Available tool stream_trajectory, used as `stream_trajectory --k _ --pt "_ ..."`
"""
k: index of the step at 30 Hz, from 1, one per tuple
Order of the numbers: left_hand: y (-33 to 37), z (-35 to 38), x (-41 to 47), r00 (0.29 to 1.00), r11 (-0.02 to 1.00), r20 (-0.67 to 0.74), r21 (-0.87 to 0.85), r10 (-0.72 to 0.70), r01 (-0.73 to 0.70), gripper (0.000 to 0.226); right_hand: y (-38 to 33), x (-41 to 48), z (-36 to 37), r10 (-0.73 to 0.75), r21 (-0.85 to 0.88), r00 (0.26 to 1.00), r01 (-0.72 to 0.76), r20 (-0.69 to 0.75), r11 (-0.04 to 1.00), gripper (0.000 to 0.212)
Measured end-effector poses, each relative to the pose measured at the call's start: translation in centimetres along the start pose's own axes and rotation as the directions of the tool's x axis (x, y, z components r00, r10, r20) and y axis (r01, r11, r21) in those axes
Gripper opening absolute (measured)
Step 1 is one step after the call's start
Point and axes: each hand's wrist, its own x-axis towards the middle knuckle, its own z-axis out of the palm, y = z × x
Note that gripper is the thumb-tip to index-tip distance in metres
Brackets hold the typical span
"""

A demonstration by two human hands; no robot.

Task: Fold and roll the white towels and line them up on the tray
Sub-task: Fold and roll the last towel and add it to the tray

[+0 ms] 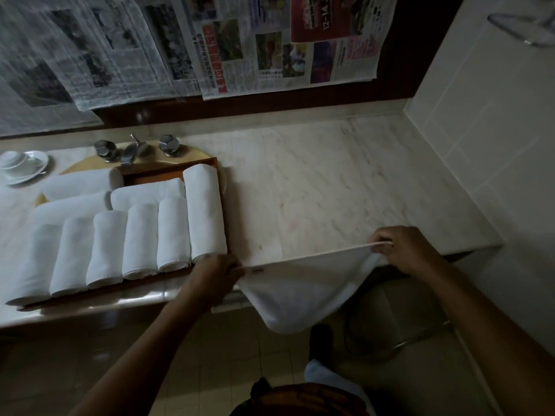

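Head view: soft white towel (300,289), stretched taut at front edge of pale marble surface (330,190), middle sagging; left grip (214,273) and right grip (402,250) each pinch a top corner; cylindrical rolled white towels (139,241) fill brown wooden tray (168,163).

Slack white towel (300,289); rolled towels (139,241) across tray (156,174)

The tray (150,175) sat on the left part of the counter (330,190), rolled towels (141,238) side by side on it, the tap (132,150) behind it, a cup and saucer (22,166) far left, and to its right a loose towel (300,289) hung at the counter's front edge between the left hand (216,271) and right hand (402,250)
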Motion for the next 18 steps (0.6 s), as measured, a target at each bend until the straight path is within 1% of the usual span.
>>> stream_trajectory --k 3,6,8,11,14,18 --pt "1.0 -2.7 4.2 0.992 0.999 -0.122 -0.025 -0.025 0.023 0.017 0.2 4.1 -2.2 -0.038 0.017 0.992 0.04 -0.123 0.999 0.002" --pt "2.3 -5.1 8.6 0.963 0.998 -0.264 -0.052 -0.054 0.042 0.014 0.1 8.7 -4.2 -0.09 0.034 0.97 0.1 -0.226 0.994 0.01" --pt "3.0 -6.3 11.8 0.942 0.997 -0.327 -0.041 -0.073 0.063 0.015 0.0 12.2 -5.2 -0.11 0.044 0.953 0.127 -0.281 0.991 0.013" --pt "3.0 -7.8 16.3 0.921 0.996 -0.378 -0.02 -0.091 0.091 0.016 -0.3 17.3 -6.4 -0.127 0.067 0.943 0.154 -0.309 0.986 0.017" --pt "2.6 -9.5 20.8 0.908 0.993 -0.403 -0.026 -0.119 0.119 0.017 -0.8 22.0 -7.5 -0.153 0.073 0.945 0.181 -0.29 0.981 0.018" --pt "2.0 -11.6 26.1 0.886 0.987 -0.435 -0.03 -0.158 0.161 0.015 -1.3 27.9 -8.0 -0.133 0.082 0.949 0.162 -0.285 0.983 0.014"
